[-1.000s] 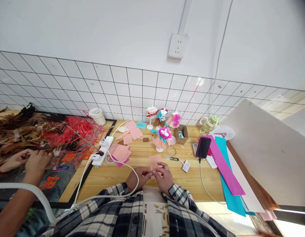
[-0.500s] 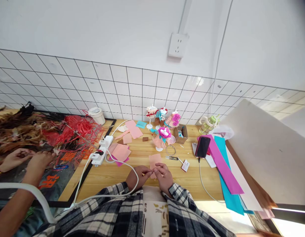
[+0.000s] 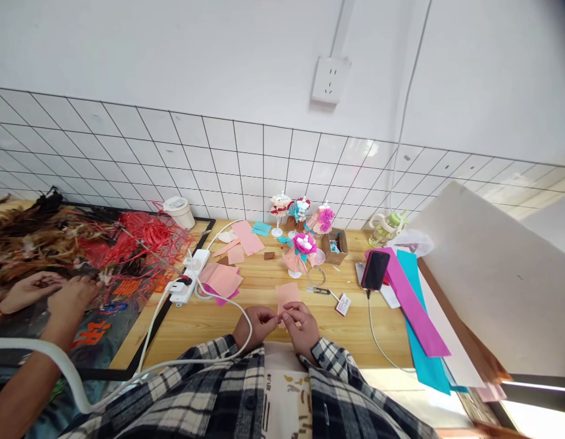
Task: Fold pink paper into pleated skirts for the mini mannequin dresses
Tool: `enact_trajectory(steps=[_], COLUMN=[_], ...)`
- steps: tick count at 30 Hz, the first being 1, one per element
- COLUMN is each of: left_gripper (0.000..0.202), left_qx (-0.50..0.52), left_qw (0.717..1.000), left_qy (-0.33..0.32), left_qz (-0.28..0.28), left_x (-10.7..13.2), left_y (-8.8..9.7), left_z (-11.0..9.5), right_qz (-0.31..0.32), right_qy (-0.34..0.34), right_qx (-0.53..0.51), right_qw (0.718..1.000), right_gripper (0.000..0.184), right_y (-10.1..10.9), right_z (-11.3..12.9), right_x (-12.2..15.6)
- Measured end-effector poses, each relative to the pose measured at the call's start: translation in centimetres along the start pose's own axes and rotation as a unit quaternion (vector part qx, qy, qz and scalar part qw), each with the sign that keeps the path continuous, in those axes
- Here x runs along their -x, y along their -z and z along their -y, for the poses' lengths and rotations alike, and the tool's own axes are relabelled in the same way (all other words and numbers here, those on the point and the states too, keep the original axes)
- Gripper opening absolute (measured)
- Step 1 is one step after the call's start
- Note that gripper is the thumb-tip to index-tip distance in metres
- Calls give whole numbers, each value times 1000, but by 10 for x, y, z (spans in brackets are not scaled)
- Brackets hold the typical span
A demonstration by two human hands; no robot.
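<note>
My left hand (image 3: 254,324) and my right hand (image 3: 301,324) meet fingertip to fingertip at the near edge of the wooden table (image 3: 204,320). Both pinch something tiny between them that I cannot make out. A pink paper sheet (image 3: 287,294) lies just beyond my fingers. Small snips (image 3: 320,291) and a little white tag (image 3: 343,304) rest to the right of it. Small paper-dressed dolls (image 3: 301,244) stand further back by the tiled wall.
A white power strip (image 3: 187,278) with cables lies to the left beside loose pink sheets (image 3: 222,280). A phone (image 3: 375,270) and long magenta and teal paper strips (image 3: 417,308) lie right. Another person's hands (image 3: 49,292) work at red cords (image 3: 143,241) on the left.
My hands have stayed pinched together and shifted only slightly. The view has tilted up a touch. The other person's hands moved a little among the cords.
</note>
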State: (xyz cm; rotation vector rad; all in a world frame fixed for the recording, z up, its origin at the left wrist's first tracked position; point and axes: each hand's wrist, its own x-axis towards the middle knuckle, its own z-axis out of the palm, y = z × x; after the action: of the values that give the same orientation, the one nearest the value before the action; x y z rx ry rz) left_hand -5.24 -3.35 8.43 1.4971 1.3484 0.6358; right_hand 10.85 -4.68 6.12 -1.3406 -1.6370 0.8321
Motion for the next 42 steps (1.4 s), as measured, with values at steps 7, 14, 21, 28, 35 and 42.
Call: enact_trajectory(steps=[7, 14, 21, 28, 35, 42], left_gripper=[37, 30, 29, 32, 37, 33], left_qx=[0, 4, 11, 19, 28, 54], left_qw=[1000, 1000, 1000, 1000, 1000, 998], left_qy=[10, 22, 21, 15, 4, 9], left_qz=[12, -8, -10, -9, 6, 11], left_x=[1, 3, 6, 6, 5, 5], left_y=[3, 2, 2, 0, 0, 0], left_z=[-4, -12, -16, -15, -10, -8], right_qz=[0, 17, 27, 15, 19, 42], right_qy=[19, 25, 29, -33, -108, -192], right_qx=[5, 33, 20, -29, -83, -155], right_qw=[1000, 999, 999, 999, 991, 968], right_gripper=[26, 15, 15, 16, 19, 25], right_y=[2, 3, 2, -2, -3, -6], right_z=[5, 4, 2, 3, -1, -8], right_x=[0, 0, 0, 0, 0, 0])
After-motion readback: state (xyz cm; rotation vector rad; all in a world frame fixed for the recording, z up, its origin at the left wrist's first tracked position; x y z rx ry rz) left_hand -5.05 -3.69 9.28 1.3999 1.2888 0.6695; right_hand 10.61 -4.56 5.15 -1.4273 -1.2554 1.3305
